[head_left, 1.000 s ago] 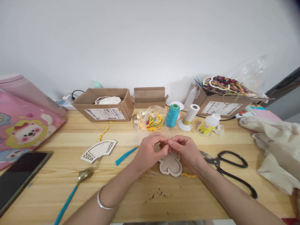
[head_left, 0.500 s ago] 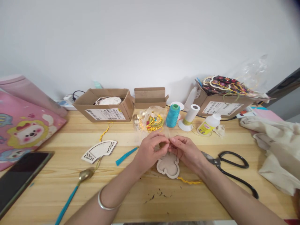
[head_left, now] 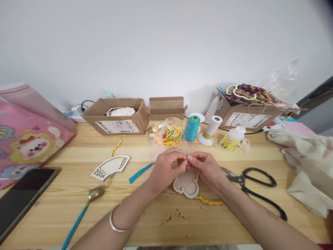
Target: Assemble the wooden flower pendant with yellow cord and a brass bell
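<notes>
My left hand (head_left: 166,168) and my right hand (head_left: 205,166) meet fingertip to fingertip above a flower-shaped wooden cutout (head_left: 186,184) lying on the wooden table (head_left: 166,215). Both pinch something small at the cutout's top edge; what it is stays hidden by the fingers. A yellow cord (head_left: 209,201) trails from under my right wrist. My left wrist wears a silver bangle (head_left: 116,222).
Black scissors (head_left: 253,184) lie right of my hands. A fan-shaped wooden piece (head_left: 111,166), teal tassels (head_left: 139,173), a teal thread spool (head_left: 191,127), a glue bottle (head_left: 231,138), a bag of cords (head_left: 169,135), cardboard boxes (head_left: 117,119), a phone (head_left: 20,198) and cloth (head_left: 307,163) surround them.
The wooden cutout has shifted slightly left and the yellow cord has drawn out further to the right. My fingers keep working at the same spot.
</notes>
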{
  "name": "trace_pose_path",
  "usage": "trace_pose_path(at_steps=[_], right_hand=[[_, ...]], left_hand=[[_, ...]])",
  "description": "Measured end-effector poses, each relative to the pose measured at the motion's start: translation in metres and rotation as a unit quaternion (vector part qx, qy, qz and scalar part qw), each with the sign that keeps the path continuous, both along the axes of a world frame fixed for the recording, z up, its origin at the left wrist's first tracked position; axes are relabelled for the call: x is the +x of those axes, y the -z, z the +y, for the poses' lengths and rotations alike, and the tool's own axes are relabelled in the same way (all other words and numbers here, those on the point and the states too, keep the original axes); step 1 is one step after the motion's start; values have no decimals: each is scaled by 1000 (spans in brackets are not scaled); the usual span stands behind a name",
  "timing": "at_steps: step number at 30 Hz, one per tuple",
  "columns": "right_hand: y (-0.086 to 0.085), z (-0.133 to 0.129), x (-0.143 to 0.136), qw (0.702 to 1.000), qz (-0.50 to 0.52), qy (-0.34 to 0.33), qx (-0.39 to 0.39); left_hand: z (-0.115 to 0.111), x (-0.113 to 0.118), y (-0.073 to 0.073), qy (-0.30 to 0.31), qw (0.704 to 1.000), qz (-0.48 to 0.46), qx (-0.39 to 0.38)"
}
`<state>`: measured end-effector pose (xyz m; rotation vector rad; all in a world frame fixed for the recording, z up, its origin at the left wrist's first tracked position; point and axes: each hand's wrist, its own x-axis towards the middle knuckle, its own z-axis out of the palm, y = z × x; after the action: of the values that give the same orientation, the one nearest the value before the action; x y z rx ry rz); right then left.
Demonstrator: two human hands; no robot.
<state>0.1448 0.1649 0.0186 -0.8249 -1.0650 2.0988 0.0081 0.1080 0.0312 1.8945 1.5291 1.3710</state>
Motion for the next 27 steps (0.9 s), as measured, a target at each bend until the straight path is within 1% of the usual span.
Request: trace_pose_path(at_steps=[6,14,17,22,24,27], right_hand=[[2,-3,0,999,-17,26,26],[-3,2,1,999,1,-14,51],[-5,3,2,998,-17,-11,51],[-6,3,3,999,-38,-1,38],[-6,5,4,997,-49,10,56],[-6,8,6,989,-81,23,125]], left_hand=[[-1,1,2,-12,1000,23,7],[1,0,-3,-11,1000,17,5],[2,-1,-3,-12,1000,24,6],[2,-4,0,2,1000,13,14],[2,-4,0,7,1000,4,18],[2,-4,-1,11,1000,-8,8]])
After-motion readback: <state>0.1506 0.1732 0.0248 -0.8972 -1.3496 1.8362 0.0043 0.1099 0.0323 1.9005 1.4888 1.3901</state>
